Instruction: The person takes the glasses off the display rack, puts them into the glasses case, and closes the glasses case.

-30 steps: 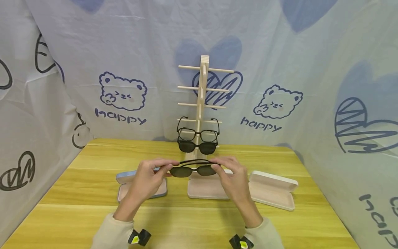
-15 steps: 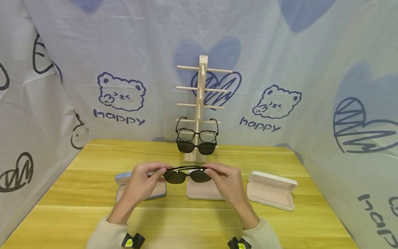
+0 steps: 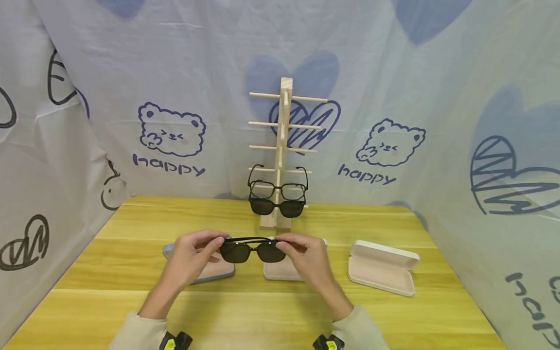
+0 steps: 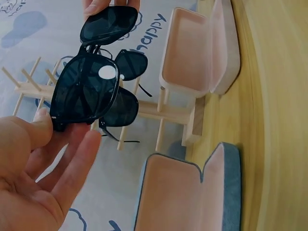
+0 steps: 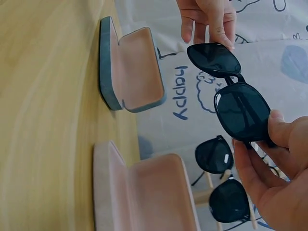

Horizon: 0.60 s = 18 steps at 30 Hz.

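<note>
Black sunglasses (image 3: 235, 253) with dark lenses hang in the air above the cases, held level between both hands. My left hand (image 3: 189, 257) pinches their left end between thumb and fingers. At the right end, my right hand (image 3: 308, 257) does the same. Their arms look folded across behind the lenses. In the left wrist view the thumb presses the corner of the held sunglasses (image 4: 86, 86). Beneath the left hand lies an open blue case (image 3: 218, 272), partly covered. An open pale case (image 3: 280, 271) with pink lining sits below the right hand.
A wooden rack (image 3: 283, 121) with several pegs stands at the back. Clear-lensed glasses (image 3: 292, 191) hang low on it, with another pair of sunglasses (image 3: 262, 207) just below. Another open pale case (image 3: 380, 274) lies to the right. A printed cloth (image 3: 227, 146) encloses the table.
Both hands have brought the sunglasses left and closer to my body, away from the rack. The lenses now face me more. The rack and cases stay put.
</note>
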Tool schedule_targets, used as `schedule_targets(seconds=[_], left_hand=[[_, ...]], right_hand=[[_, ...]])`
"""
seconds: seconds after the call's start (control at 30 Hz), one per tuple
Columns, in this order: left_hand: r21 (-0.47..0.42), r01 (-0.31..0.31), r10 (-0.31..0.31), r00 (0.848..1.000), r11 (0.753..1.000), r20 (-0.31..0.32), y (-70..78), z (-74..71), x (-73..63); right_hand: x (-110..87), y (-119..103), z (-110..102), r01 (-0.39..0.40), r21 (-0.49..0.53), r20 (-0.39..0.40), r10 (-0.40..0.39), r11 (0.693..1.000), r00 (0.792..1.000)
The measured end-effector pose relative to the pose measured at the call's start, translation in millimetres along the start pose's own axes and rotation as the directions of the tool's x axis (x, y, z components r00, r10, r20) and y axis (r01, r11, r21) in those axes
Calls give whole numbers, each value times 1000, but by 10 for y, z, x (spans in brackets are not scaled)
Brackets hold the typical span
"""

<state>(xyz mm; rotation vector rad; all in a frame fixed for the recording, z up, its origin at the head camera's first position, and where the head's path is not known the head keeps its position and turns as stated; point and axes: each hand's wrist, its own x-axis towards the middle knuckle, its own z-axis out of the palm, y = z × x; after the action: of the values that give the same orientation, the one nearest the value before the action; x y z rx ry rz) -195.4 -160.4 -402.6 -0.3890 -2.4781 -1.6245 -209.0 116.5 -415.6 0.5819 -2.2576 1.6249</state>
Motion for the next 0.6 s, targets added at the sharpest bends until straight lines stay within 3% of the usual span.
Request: schedule_targets(seconds=[0.2,0.43,0.6], left_hand=[[23,12,-12,1000,1000,-7,-89,-60,-37],[36,72,-73,997,997,19,-132,-144,-66],[43,107,-107,994,993,-2,-169,-183,-94]], right_hand=[[4,75,98,-76,48,25,75,996,997],[29,111,200,-140,73,51,137,987,989],[56,132,256,-154,44,108,148,987,983]])
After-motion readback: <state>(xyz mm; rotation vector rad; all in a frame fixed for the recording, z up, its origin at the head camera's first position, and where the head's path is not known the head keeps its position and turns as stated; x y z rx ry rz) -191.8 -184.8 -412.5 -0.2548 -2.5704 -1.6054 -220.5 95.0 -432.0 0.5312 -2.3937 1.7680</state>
